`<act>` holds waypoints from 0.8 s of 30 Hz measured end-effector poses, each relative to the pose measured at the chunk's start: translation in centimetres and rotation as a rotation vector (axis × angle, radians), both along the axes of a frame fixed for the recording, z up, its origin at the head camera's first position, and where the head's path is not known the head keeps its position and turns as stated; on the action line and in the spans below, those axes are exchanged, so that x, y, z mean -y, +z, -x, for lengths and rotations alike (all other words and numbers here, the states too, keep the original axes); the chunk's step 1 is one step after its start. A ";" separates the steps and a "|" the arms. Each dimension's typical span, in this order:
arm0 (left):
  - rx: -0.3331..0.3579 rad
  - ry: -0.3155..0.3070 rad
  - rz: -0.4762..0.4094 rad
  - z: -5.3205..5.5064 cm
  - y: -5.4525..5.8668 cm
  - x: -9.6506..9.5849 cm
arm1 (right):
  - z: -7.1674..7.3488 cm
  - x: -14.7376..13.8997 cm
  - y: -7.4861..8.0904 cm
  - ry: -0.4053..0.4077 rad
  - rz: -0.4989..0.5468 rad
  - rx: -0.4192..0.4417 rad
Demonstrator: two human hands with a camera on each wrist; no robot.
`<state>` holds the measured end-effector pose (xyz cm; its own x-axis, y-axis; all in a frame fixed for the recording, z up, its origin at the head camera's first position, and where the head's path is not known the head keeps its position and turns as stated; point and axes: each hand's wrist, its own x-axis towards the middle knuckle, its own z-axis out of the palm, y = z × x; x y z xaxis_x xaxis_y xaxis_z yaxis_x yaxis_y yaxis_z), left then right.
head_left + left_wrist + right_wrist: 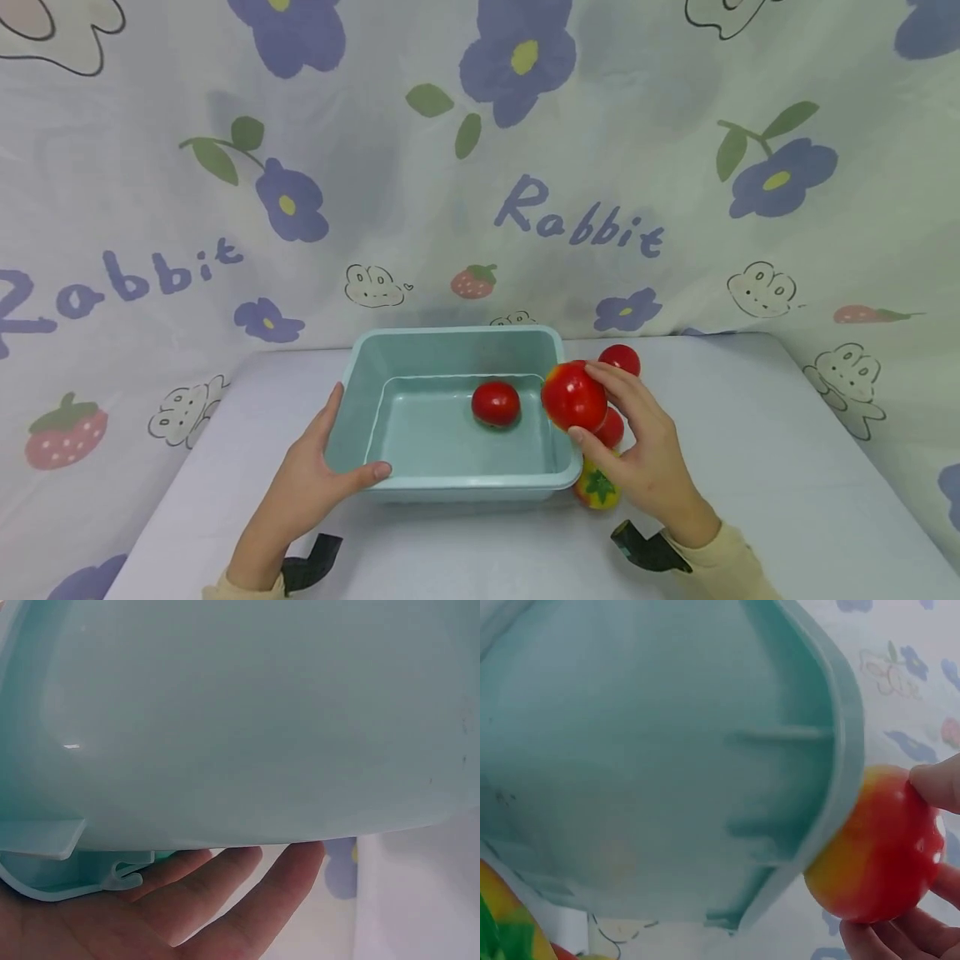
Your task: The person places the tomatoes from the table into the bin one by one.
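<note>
Right of centre in the head view, a tomato (573, 395) is pinched by the right hand (654, 454) near the right rim of the tub (468, 482). The tub is gripped at its lower-left corner by the left hand (306, 482); a second tomato (496, 404) is seen inside, just below centre.

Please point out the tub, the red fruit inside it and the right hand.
Tub (480, 482): head view, front rim.
Red fruit (496, 403): head view, its middle.
Right hand (651, 458): head view, back of the hand.
</note>
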<state>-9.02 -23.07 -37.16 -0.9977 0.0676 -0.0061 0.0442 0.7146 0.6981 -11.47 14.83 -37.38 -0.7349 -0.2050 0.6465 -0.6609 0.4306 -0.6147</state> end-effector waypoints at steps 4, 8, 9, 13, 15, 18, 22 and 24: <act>0.002 0.006 0.005 0.1 -0.1 0.0 | -0.2 0.5 -0.1 0.017 -0.004 0.012; -0.003 0.009 0.008 0.2 -0.1 -0.1 | -0.3 0.9 -0.2 0.036 0.001 0.003; -0.001 0.010 0.006 0.2 -0.1 -0.1 | -0.4 1.0 -0.2 0.037 -0.003 0.007; 0.006 0.017 0.012 0.2 -0.1 -0.1 | -0.7 1.5 -0.4 0.032 -0.031 0.031; 0.007 0.017 0.013 0.1 -0.1 -0.1 | -0.9 1.7 -0.4 0.033 -0.041 0.044; 0.003 0.017 0.008 0.1 -0.1 0.0 | -1.0 2.0 -0.6 0.046 -0.053 0.045; 0.002 0.014 0.010 0.1 0.0 0.0 | -1.1 2.4 -0.7 0.074 -0.060 0.030; 0.001 0.012 0.014 0.0 0.0 0.0 | -1.1 2.5 -0.8 0.087 -0.061 0.023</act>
<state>-9.05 -23.05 -37.15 -0.9984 0.0558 -0.0078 0.0351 0.7251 0.6878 -10.39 12.29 -38.19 -0.7270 -0.3068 0.6143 -0.6835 0.4094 -0.6043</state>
